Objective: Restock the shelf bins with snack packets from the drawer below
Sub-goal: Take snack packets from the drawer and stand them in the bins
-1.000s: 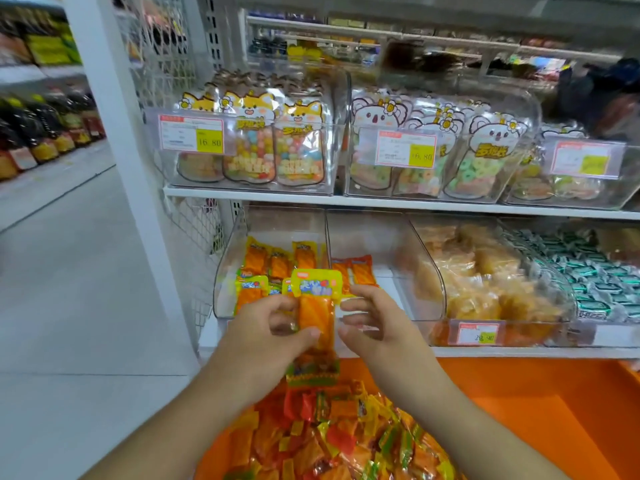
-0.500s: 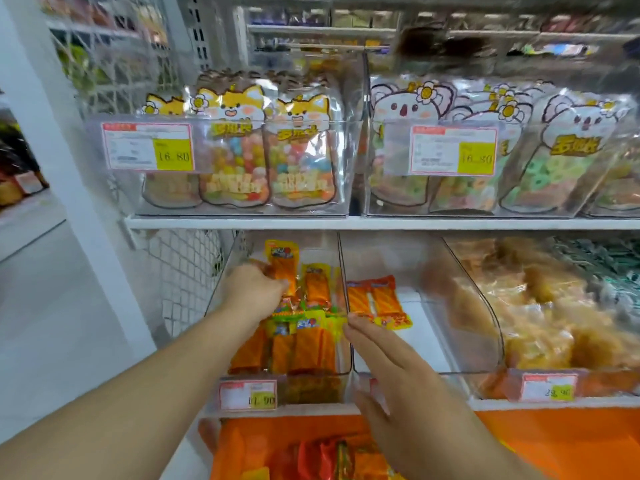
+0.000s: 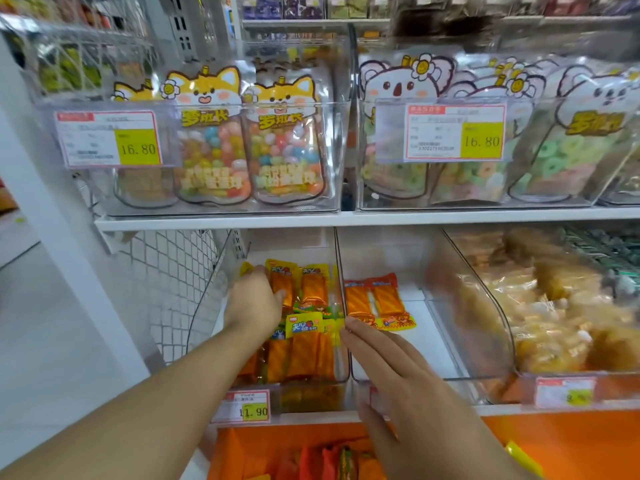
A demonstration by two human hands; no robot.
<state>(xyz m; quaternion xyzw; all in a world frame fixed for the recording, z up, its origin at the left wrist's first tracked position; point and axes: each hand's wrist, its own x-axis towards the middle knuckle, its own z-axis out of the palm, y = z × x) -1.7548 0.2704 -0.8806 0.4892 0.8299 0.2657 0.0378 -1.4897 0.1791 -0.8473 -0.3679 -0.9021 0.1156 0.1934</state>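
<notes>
My left hand reaches into the left clear bin, fingers curled over glossy yellow-orange snack packets apparently to seat them, grip hidden; my right hand, fingers straight, steadies the rigid divider wall; remaining stock lies in the orange drawer below.

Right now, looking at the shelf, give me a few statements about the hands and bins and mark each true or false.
1. The left hand reaches into the bin of yellow-topped packets. True.
2. The right hand grips a packet. False: its fingers are straight and hold nothing.
3. The middle bin holds two red-topped packets. True.
4. The orange drawer sits above the bins. False: it is below them.
</notes>
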